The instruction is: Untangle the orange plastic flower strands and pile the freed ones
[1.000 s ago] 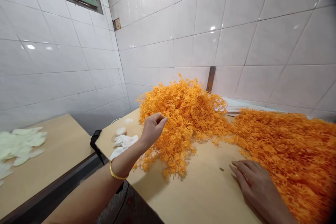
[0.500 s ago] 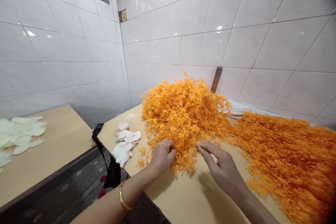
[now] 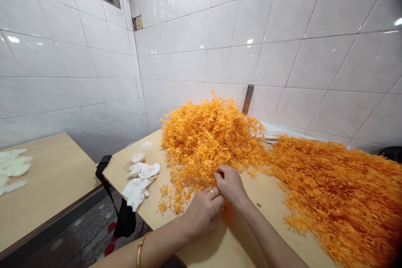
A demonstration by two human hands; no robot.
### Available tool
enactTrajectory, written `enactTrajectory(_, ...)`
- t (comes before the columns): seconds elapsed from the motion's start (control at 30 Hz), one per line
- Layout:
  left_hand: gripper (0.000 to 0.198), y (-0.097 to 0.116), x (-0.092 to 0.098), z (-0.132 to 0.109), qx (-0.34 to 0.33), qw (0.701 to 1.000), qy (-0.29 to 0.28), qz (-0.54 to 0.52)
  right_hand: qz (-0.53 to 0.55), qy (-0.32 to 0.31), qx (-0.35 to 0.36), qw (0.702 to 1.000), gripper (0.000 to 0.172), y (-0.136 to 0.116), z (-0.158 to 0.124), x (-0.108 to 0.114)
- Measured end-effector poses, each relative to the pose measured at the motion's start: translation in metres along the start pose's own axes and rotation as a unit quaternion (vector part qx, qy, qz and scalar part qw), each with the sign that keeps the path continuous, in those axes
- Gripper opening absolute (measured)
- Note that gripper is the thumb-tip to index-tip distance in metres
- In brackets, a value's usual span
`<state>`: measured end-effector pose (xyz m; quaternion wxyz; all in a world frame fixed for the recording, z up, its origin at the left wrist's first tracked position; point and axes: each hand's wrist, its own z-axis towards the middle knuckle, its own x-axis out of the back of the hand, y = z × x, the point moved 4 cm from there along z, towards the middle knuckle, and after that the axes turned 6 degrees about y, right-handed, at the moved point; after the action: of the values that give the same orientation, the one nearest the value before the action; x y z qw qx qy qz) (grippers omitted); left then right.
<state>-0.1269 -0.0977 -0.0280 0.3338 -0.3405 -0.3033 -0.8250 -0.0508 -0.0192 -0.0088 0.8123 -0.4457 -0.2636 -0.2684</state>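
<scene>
1. Facing the corner of a light wooden table (image 3: 260, 188), you have your left forearm crossing its near edge at 7 o'clock, above a speckled floor (image 3: 78, 226). A white tile wall (image 3: 194, 37) closes off the far side at 12 o'clock, with a metal bracket (image 3: 248, 99) fixed to it behind the pile.
2. Your open wood is limited: a bare strip runs at 4 to 5 o'clock, between your right forearm and the orange spread. Another bare patch lies at 9 o'clock, just past a few loose sprigs (image 3: 168, 201).
3. A heap of tangled orange plastic sprigs (image 3: 207, 142) rises at 12 o'clock, its near edge touching your hands. A wider orange mass (image 3: 339, 192) spreads from 3 o'clock and runs out of view at the right.
4. Your left hand (image 3: 202, 213) comes in from 7 o'clock, wearing a gold ring (image 3: 212, 193) and a gold bangle (image 3: 138, 255). Its fingers curl toward your right hand, but their tips are hidden, so you cannot tell if they pinch anything.
5. Your right hand (image 3: 229, 184) comes in from 5 o'clock, palm down, just above the left. Its fingers press together on the orange plastic sprigs at the heap's edge.
6. A white cloth (image 3: 138, 186) and a small white pad (image 3: 138, 158) lie at 9 to 10 o'clock.
</scene>
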Motion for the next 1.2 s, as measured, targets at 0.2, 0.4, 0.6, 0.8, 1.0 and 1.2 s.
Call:
enactTrajectory(0.2, 0.023, -0.016, 0.029, 0.006, -0.005, 0.991, 0.117, 0.064, 0.077, 0.046, -0.012, 0.996, 0.016, -0.002, -0.008, 0.024)
enactTrajectory(0.4, 0.030, -0.058, 0.022, 0.015, 0.038, 0.985, 0.017, 0.168, 0.098, 0.220, -0.083, 0.967, 0.012, 0.030, -0.011, 0.081)
enactTrajectory(0.6, 0.028, -0.051, 0.037, 0.021, 0.039, 0.983, 0.036, 0.178, 0.238, 0.209, -0.228, 0.921, 0.015, 0.087, -0.021, 0.110)
enactTrajectory(0.8, 0.019, -0.028, 0.036, 0.031, -0.004, 0.971, 0.127, 0.204, 0.259, 0.145, -0.165, 0.941, 0.024, 0.063, -0.024, 0.091)
enactTrajectory(1.0, 0.019, -0.019, 0.021, 0.035, -0.043, 0.973, 0.102, 0.201, 0.159, 0.128, -0.061, 0.977, 0.053, 0.023, -0.002, 0.054)
enactTrajectory(1.2, 0.021, -0.019, 0.019, 0.049, -0.115, 0.971, 0.055, 0.201, 0.194, 0.066, -0.100, 0.974, 0.048, 0.028, 0.017, 0.021)
